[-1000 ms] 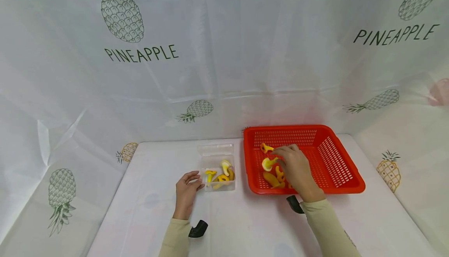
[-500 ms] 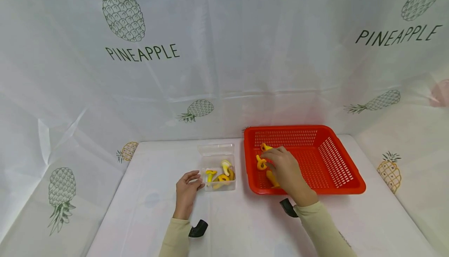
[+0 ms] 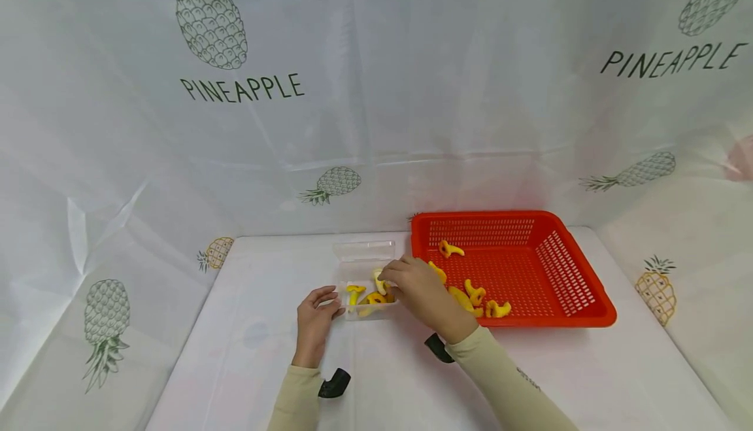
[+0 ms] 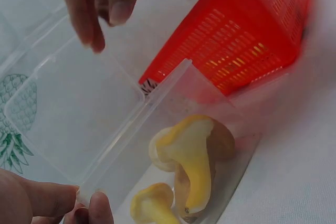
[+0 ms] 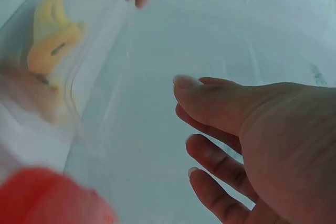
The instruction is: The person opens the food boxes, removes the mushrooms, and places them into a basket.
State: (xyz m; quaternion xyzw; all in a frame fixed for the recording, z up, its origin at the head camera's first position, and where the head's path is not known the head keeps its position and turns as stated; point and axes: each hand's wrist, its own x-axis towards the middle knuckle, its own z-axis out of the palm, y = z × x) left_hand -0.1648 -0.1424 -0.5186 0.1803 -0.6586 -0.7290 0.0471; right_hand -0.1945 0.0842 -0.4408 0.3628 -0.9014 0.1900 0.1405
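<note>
A clear plastic box (image 3: 369, 313) with its hinged lid (image 3: 365, 250) raised at the back stands left of centre. Several yellow chanterelle-like mushrooms (image 4: 191, 156) lie in it. My left hand (image 3: 314, 326) pinches the box's left edge between thumb and fingers. Over the box's right side hovers my right hand (image 3: 420, 293), its fingers loosely bent and, in the right wrist view, holding nothing. Part of the box is hidden behind it in the head view. To the right, a red plastic basket (image 3: 594, 287) contains several more yellow mushrooms (image 3: 475, 292), mostly in its left half.
The box and basket share a white-covered table (image 3: 253, 300), the basket close to the box's right. Behind rises a pineapple-printed white sheet (image 3: 388, 91). A black wrist mount (image 3: 334, 384) sits by my left sleeve, another (image 3: 438, 347) by my right.
My right hand has moved left, from the basket to over the box. The mushroom at its fingertips earlier now lies in the basket's left side. My left hand stays at the box.
</note>
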